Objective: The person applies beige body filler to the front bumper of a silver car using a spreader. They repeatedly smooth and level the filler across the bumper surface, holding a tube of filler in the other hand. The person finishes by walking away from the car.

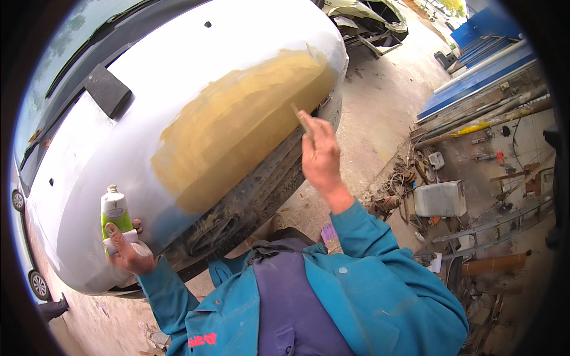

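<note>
The tan patch [237, 113], which looks like filler, is taken as the landmark; it is spread over the front of a white car [261, 24]. Nearest to the body, on the near side of the patch, a teal jacket [380, 285] is worn open.

Off the near left end of the patch, a white and green tube [114, 209] is grasped by the left hand [127, 252], with the thumb laid along it and its cap pointed away from the body. Between this hand and the patch, a strip of bare car surface is left.

At the near right edge of the patch, a thin stick [300, 117] is pinched in the curled fingers of the right hand [320, 153]. The tip is aimed leftward and away, over the patch; whether it is touched to the surface cannot be told. The patch is set to the left of this hand, and its long axis is slanted from near left to far right. It is approached more closely by the right hand than by the left.

Beyond the patch to the left, a black block [108, 91] is rested on the car. To its right, a pale container [439, 199] is left among scrap. Past its far right end, a wrecked car [371, 24] is parked.
</note>
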A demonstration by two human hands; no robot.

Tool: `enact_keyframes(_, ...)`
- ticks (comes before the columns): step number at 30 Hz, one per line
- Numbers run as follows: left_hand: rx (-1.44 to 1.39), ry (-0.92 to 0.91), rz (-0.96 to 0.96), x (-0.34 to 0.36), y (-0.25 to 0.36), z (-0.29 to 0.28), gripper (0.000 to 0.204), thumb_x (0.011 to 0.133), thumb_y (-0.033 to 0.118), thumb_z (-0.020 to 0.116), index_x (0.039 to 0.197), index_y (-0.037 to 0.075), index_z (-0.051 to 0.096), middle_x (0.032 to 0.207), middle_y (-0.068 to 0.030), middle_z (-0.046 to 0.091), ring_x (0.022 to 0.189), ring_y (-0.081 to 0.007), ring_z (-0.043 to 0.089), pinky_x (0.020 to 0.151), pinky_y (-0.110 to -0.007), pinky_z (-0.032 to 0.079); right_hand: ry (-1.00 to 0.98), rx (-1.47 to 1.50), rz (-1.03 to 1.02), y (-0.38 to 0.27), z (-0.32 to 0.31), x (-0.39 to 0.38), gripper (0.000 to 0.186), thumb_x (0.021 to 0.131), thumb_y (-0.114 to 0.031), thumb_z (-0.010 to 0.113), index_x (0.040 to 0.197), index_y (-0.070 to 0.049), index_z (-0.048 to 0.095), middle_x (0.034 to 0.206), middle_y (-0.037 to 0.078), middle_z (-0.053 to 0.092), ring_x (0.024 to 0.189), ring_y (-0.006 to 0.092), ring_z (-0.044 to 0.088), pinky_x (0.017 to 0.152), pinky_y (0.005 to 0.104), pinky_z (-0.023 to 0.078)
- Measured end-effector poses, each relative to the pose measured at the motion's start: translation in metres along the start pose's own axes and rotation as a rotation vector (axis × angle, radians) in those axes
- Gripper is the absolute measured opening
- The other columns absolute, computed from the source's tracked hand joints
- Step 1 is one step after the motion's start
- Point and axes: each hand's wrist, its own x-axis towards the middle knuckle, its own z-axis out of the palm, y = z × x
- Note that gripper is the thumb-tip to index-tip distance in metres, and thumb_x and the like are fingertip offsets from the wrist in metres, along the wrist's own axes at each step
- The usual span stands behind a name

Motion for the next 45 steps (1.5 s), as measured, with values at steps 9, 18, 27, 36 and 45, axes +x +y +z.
enact_keyframes(9,0.088,0.039,0.019,0.000,0.002,-0.006,0.051,0.117,0.040,0.077,0.130,-0.010,0.074,0.091,-0.0202,0.081,0.074,-0.0241,0.077,0.067,-0.034,0.059,0.130,-0.344,-0.157,0.050,0.035,0.030,0.070,0.094,0.007,0.071,0.163,-0.005,0.070,0.142,0.020,0.063,0.130,0.0431,0.060,0.116,0.0538,0.053)
enact_keyframes(18,0.090,0.112,0.035,0.011,-0.007,-0.023,0.052,0.116,0.037,0.080,0.135,-0.011,0.073,0.106,-0.0202,0.082,0.078,-0.0261,0.079,0.067,-0.034,0.060,-0.078,-0.047,-0.246,0.000,0.015,-0.037,0.069,0.093,0.005,0.075,0.160,-0.009,0.074,0.144,0.018,0.067,0.129,0.0382,0.065,0.109,0.0497,0.055)
enact_keyframes(27,0.101,0.109,0.072,0.008,-0.005,-0.022,0.054,0.118,0.038,0.077,0.138,-0.012,0.070,0.099,-0.0204,0.080,0.077,-0.0259,0.078,0.065,-0.034,0.059,0.167,-0.182,-0.067,0.107,-0.008,0.077,0.056,0.107,0.005,0.067,0.160,-0.013,0.073,0.137,0.017,0.069,0.128,0.0377,0.067,0.112,0.0480,0.059)
enact_keyframes(36,0.041,0.005,-0.033,0.002,-0.001,-0.019,0.061,0.116,0.048,0.077,0.134,-0.010,0.070,0.090,-0.0192,0.079,0.072,-0.0247,0.075,0.065,-0.034,0.056,0.131,-0.272,0.019,0.061,0.032,0.052,0.061,0.100,0.005,0.067,0.158,-0.012,0.074,0.139,0.013,0.067,0.129,0.0397,0.065,0.115,0.0508,0.056)
enact_keyframes(45,-0.029,-0.183,-0.097,-0.003,0.012,-0.013,0.064,0.116,0.052,0.076,0.134,-0.010,0.070,0.084,-0.0198,0.078,0.071,-0.0254,0.075,0.063,-0.034,0.054,0.083,-0.295,0.015,-0.029,0.055,-0.007,0.070,0.093,0.007,0.070,0.161,-0.008,0.071,0.141,0.016,0.066,0.128,0.0418,0.064,0.113,0.0526,0.056)
